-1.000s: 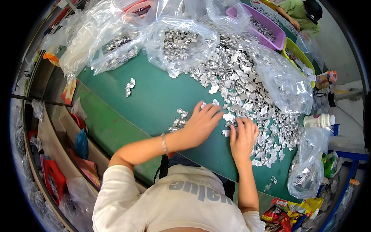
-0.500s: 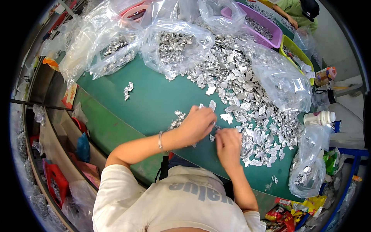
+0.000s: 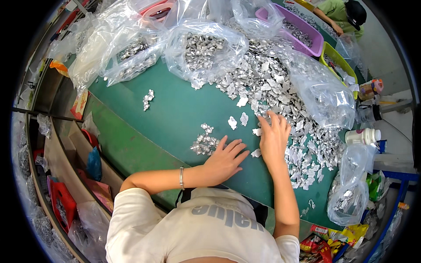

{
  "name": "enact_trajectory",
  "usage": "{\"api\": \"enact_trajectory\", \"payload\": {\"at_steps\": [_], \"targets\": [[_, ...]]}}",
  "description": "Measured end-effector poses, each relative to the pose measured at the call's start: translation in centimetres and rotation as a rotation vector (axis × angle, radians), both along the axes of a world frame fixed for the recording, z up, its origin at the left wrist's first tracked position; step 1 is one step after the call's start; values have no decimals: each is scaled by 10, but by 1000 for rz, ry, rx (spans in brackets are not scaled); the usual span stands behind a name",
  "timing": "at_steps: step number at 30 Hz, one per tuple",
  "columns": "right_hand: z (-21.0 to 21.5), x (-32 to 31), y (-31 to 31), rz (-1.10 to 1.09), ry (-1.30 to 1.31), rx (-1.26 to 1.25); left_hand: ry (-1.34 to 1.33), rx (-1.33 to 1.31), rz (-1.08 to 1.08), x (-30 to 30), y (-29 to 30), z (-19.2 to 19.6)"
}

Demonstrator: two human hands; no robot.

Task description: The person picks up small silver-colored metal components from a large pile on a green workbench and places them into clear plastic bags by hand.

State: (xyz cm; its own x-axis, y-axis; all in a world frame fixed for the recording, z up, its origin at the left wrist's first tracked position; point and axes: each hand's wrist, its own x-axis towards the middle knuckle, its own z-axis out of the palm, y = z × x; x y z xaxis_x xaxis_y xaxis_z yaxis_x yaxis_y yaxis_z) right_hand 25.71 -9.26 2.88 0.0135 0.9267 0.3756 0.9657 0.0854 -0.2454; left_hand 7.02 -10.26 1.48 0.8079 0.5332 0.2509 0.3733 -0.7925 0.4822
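Observation:
My left hand (image 3: 224, 161) lies over the green tabletop (image 3: 171, 118) with its fingers spread and nothing in them. Beside its fingertips is a small heap of shiny silver metal pieces (image 3: 204, 141). My right hand (image 3: 274, 136) reaches to the left edge of a large spread pile of flat silver metal pieces (image 3: 272, 85). Its fingers are apart and slightly bent, and the fingertips are at the pieces there. Between the hands lies a single flat piece (image 3: 256, 153); two more loose pieces (image 3: 232, 122) lie a little farther off.
Clear plastic bags (image 3: 204, 52) of silver parts line the far side. A purple basket (image 3: 302, 33) and a yellow-green basket (image 3: 340, 61) stand far right, near a person in green (image 3: 335, 15). A white bottle (image 3: 363, 136) stands at the right. Another small cluster (image 3: 148, 100) lies left.
My hands were close together with fingers bent inward. Now they are apart: the left has opened out flat, and the right has moved away to the pile. A loose piece now shows between them.

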Motion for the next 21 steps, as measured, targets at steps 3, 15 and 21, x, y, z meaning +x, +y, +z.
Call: {"api": "enact_trajectory", "payload": {"at_steps": [3, 15, 21], "targets": [[-12, 16, 6, 17, -108, -41, 55, -58, -49, -1, 5, -4], [-21, 19, -9, 87, -19, -54, 69, -5, 18, -8, 7, -14], [-8, -11, -36, 221, 207, -82, -96, -148, 149, -16, 1, -12]]}}
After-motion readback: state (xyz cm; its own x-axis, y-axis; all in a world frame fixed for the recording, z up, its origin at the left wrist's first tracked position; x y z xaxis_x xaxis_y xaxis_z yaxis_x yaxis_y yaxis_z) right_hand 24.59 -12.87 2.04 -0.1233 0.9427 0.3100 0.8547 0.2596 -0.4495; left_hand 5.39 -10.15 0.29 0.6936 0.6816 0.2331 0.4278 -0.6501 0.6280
